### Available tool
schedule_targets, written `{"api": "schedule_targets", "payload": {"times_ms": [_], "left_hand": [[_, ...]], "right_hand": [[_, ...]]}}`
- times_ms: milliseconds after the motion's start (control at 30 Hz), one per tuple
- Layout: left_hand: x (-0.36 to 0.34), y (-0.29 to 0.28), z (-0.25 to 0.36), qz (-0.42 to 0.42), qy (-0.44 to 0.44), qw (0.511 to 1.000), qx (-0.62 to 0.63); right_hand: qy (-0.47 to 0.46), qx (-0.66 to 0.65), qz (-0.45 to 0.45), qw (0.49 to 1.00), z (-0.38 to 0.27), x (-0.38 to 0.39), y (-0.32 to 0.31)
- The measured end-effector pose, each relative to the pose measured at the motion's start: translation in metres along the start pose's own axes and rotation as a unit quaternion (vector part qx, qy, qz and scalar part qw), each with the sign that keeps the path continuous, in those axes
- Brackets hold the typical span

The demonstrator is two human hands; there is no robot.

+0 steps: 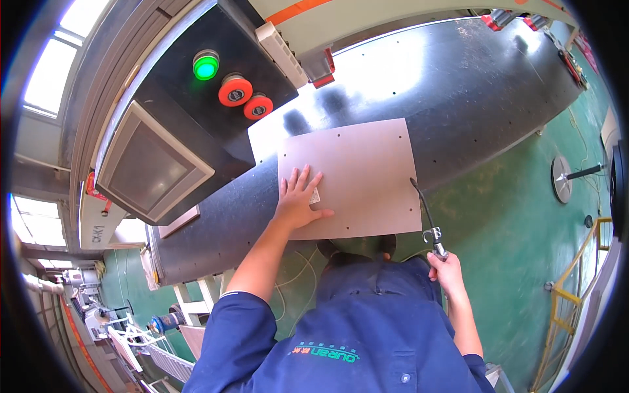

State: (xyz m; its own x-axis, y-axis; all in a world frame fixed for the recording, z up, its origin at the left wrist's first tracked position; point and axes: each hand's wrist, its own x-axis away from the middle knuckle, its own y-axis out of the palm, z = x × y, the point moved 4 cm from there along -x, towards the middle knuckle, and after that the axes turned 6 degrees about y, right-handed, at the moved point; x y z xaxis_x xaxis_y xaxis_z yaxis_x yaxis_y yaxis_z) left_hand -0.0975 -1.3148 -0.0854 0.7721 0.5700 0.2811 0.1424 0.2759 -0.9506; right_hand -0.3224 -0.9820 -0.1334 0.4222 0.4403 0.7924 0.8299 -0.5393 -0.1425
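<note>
A pale brown square panel [357, 170] with small dark holes along its edges lies on the dark machine table [458, 105]. My left hand [298, 202] rests flat on the panel's left part, fingers spread. A small white label [314, 196] shows partly from beside its fingers. My right hand [447, 270] is wrapped round the handle of an air blow gun [432, 234] off the panel's near right corner. The gun's long, thin dark nozzle reaches up to the panel's right edge; I cannot tell whether its tip touches.
At upper left stands a control console with a grey screen [152, 164], a lit green button [206, 65] and two red knobs [235, 90]. Red-tipped clamps [321, 69] sit by the beam above the table. On the green floor are a round-based stand [562, 178] and a yellow railing [565, 295].
</note>
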Motion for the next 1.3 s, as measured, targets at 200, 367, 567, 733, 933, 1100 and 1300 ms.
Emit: {"api": "schedule_targets", "payload": {"times_ms": [200, 367, 567, 733, 933, 1100, 1300], "left_hand": [[-0.023, 0.0, -0.008, -0.028, -0.112, 0.993, 0.008], [-0.051, -0.01, 0.002, -0.037, -0.243, 0.969, -0.005], [-0.056, -0.007, 0.01, -0.043, -0.289, 0.956, -0.031], [-0.029, 0.002, 0.024, -0.044, -0.24, 0.969, -0.039], [0.03, -0.004, -0.007, -0.02, 0.052, 0.996, 0.076], [0.047, 0.01, -0.001, 0.055, 0.055, 0.997, 0.0], [0.043, 0.023, 0.056, 0.125, -0.018, 0.992, -0.015]], "right_hand": [[-0.012, -0.007, -0.023, 1.0, -0.003, 0.001, 0.001], [-0.003, 0.081, -0.057, 0.995, -0.01, 0.007, 0.006], [0.002, 0.149, -0.043, 0.988, -0.002, 0.017, 0.005], [0.011, 0.121, -0.043, 0.992, 0.0, 0.018, 0.005], [0.011, 0.077, -0.027, 0.997, 0.003, 0.011, -0.002], [0.0, 0.093, -0.04, 0.995, -0.003, 0.006, -0.002], [-0.015, 0.069, -0.053, 0.996, -0.01, 0.001, 0.007]]}}
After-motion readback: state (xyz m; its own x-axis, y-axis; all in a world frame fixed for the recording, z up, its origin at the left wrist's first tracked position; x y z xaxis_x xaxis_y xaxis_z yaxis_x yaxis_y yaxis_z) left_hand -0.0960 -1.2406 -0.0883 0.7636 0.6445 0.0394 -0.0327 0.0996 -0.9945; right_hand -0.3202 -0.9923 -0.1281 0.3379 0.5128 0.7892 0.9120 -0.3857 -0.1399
